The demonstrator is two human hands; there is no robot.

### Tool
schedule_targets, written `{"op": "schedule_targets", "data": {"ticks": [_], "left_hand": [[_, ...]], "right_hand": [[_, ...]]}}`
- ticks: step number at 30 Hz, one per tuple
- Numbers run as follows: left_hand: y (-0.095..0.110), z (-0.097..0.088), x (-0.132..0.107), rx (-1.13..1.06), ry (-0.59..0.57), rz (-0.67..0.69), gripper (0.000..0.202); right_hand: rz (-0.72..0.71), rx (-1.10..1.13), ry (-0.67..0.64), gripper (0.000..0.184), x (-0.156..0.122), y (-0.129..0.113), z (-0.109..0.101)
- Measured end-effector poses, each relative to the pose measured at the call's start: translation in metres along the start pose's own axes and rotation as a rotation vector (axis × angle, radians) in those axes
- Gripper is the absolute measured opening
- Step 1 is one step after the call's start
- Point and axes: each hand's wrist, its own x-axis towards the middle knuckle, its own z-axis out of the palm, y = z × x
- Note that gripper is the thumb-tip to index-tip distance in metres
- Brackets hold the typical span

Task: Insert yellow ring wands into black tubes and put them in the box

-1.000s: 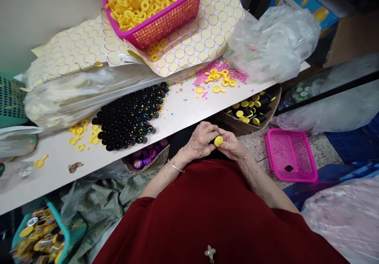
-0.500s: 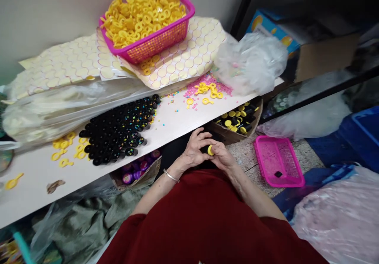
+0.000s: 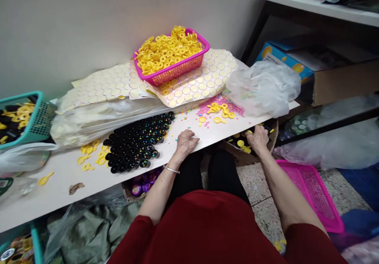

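My left hand (image 3: 186, 142) rests at the table's front edge, fingers loosely bent and apart, with nothing seen in it. To its left stand many small black containers (image 3: 130, 145) in a tight cluster, several with coloured beads inside. My right hand (image 3: 258, 138) reaches down into a cardboard box (image 3: 276, 137) below the table edge. In that box lie black containers with yellow caps (image 3: 240, 143). The right fingertips point down among them and are partly hidden, so whether they grip one I cannot make out.
A pink basket (image 3: 174, 73) heaped with yellow ring-shaped pieces stands on sticker sheets (image 3: 204, 76). Pink beads (image 3: 219, 101) and loose yellow pieces lie near a clear plastic bag (image 3: 263, 86). At left is a green basket (image 3: 44, 118); an empty-looking pink basket (image 3: 314, 193) sits on the floor.
My hands were together in front of me around a black container with a yellow cap. They have parted: the left to the table edge, the right into the box. The view has shifted.
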Motion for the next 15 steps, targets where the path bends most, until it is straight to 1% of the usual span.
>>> {"op": "schedule_targets", "data": {"ticks": [1,3,4,6,7,8,9,10,11,12,13,14,15], "left_hand": [[0.0,-0.001,0.002,0.027,0.0,-0.006,0.009],[0.0,-0.004,0.002,0.098,0.017,0.024,0.007],[-0.001,-0.006,0.001,0.15,0.037,0.052,0.006],[-0.003,-0.014,0.001,0.288,0.109,0.089,0.004],[-0.004,-0.019,0.003,0.366,0.157,0.085,0.005],[-0.004,-0.025,0.006,0.442,0.207,0.062,0.008],[-0.005,-0.032,0.011,0.512,0.255,0.022,0.01],[-0.006,-0.038,0.016,0.571,0.298,-0.031,0.013],[-0.006,-0.044,0.023,0.618,0.33,-0.089,0.015],[-0.006,-0.048,0.03,0.653,0.352,-0.145,0.016],[-0.005,-0.052,0.037,0.679,0.366,-0.196,0.019],[-0.005,-0.054,0.044,0.697,0.375,-0.242,0.022],[-0.004,-0.054,0.05,0.71,0.379,-0.279,0.025]], "right_hand": [[0.002,-0.022,-0.002,0.044,0.001,0.002,0.0],[0.038,-0.033,0.019,0.043,0.001,0.005,0.001],[0.055,-0.026,0.068,0.041,0.002,0.005,0.002],[0.04,0.022,0.248,0.034,0.003,0.001,0.005],[-0.015,0.065,0.348,0.031,0.003,-0.005,0.007],[-0.103,0.113,0.429,0.028,0.001,-0.015,0.009],[-0.214,0.158,0.472,0.025,-0.001,-0.028,0.011],[-0.333,0.191,0.47,0.023,-0.005,-0.044,0.012],[-0.446,0.205,0.433,0.023,-0.011,-0.063,0.013],[-0.54,0.198,0.363,0.023,-0.016,-0.084,0.014],[-0.609,0.172,0.272,0.023,-0.022,-0.105,0.015],[-0.644,0.132,0.184,0.024,-0.027,-0.126,0.015],[-0.636,0.083,0.117,0.026,-0.031,-0.144,0.016]]}}
